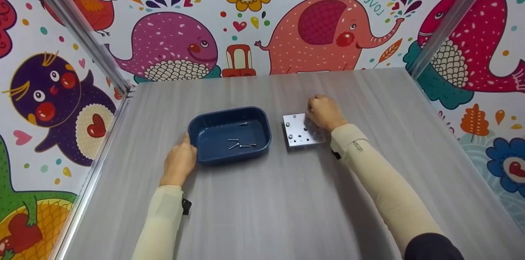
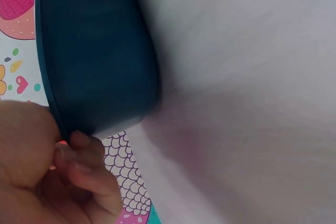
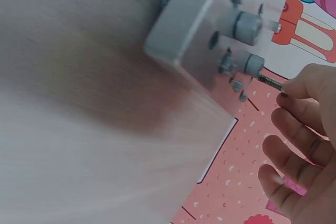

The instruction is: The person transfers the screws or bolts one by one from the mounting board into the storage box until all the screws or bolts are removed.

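On the left, my left hand (image 1: 179,163) grips the left end of a dark blue plastic tray (image 1: 229,160), with thumb and fingers at its rim in the left wrist view. Several small screws (image 1: 246,146) lie on the tray's floor. To the right stands a silver metal block (image 1: 296,124) with holes and several screws set in its top. Over the block's far right part is my right hand (image 1: 326,112), which hides that area in the head view. Its thumb and forefinger pinch a small threaded screw (image 3: 270,82), close to a raised round screw head (image 3: 254,65).
Both things stand on a grey wood-grain table (image 1: 254,210). Walls with cartoon animals (image 1: 172,38) enclose the back and sides, with metal frame posts (image 1: 447,26) at the corners. The tray and block are a short gap apart.
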`<state>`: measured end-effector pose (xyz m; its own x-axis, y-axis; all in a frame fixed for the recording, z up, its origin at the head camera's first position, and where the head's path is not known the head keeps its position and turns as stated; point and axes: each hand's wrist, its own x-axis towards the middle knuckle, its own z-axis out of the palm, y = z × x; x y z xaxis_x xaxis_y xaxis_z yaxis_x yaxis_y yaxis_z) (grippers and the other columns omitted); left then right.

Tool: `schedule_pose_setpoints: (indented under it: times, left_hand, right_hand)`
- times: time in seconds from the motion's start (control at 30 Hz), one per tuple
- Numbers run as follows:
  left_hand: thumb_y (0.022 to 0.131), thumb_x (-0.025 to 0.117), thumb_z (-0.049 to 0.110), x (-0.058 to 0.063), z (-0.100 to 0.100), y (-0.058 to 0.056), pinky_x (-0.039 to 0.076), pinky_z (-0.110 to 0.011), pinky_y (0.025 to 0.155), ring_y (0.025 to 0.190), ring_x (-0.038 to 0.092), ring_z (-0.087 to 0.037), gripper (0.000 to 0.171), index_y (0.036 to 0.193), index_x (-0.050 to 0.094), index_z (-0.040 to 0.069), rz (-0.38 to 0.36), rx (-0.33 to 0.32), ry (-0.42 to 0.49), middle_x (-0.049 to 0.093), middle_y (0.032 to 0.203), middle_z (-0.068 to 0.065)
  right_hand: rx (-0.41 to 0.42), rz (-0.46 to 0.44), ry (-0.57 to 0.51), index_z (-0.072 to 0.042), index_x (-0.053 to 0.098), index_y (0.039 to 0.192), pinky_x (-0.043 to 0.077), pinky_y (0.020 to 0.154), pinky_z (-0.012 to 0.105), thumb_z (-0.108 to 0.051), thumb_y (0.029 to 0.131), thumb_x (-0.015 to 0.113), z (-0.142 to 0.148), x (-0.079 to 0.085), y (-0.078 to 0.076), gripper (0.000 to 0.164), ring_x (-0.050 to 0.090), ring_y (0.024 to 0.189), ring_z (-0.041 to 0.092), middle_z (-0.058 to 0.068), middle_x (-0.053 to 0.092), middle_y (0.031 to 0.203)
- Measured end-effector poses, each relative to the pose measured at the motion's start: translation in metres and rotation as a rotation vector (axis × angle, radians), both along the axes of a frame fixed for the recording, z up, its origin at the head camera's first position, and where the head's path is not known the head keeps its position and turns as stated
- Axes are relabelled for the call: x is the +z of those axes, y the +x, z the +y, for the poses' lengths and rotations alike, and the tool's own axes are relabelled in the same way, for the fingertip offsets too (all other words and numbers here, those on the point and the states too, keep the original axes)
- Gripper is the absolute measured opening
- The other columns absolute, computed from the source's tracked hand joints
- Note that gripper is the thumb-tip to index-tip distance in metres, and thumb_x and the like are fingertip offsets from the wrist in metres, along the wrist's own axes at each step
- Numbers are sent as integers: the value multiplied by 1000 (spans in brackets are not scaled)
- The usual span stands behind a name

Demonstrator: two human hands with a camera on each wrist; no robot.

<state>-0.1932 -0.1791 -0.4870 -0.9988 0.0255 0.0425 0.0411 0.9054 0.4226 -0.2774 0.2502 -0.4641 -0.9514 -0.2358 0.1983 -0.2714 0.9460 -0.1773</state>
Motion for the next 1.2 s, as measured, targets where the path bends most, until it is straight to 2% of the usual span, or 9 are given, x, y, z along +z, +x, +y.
schedule_pose_setpoints:
  times: [0.3, 0.57, 0.73, 0.97, 1.2]
  left_hand:
    - [98, 47, 8, -1, -1, 0, 46, -51, 57, 57, 48, -30, 55, 147, 35, -14, 0, 0, 10, 61, 74, -27]
    - [98, 45, 7, 0, 0, 1, 42, -45, 50, 52, 43, -24, 55, 148, 34, -13, -1, 9, -1, 51, 59, -13]
    - [97, 46, 7, -2, 1, 1, 45, -49, 55, 56, 47, -27, 56, 148, 35, -12, -4, 18, 4, 56, 65, -18]
    - [98, 45, 8, -3, 0, 0, 45, -50, 57, 57, 48, -29, 57, 150, 33, -11, -31, 34, 19, 57, 68, -19]
    - [99, 45, 10, -2, 0, -1, 47, -52, 60, 60, 51, -31, 56, 150, 33, -10, -39, 31, 22, 62, 77, -27]
  right_hand:
    - [31, -3, -3, 1, 73, 95, 53, 78, 43, -12, 92, 65, -12, 10, 2, 16, 63, 85, 29, 13, 65, 90]
    - [174, 152, -31, 0, 74, 89, 54, 71, 44, -7, 88, 65, -32, 21, 5, 11, 64, 79, 31, 13, 65, 85]
    - [236, 213, -44, -1, 73, 86, 52, 70, 47, -8, 88, 66, -50, 26, 9, 10, 62, 78, 32, 13, 64, 83]
    - [289, 158, -20, -3, 74, 91, 52, 76, 44, -13, 91, 67, -81, 30, 15, 12, 61, 84, 28, 10, 65, 88]
    - [324, 101, 6, -5, 74, 95, 51, 77, 45, -18, 91, 70, -101, 25, 21, 14, 62, 89, 29, 10, 66, 92]
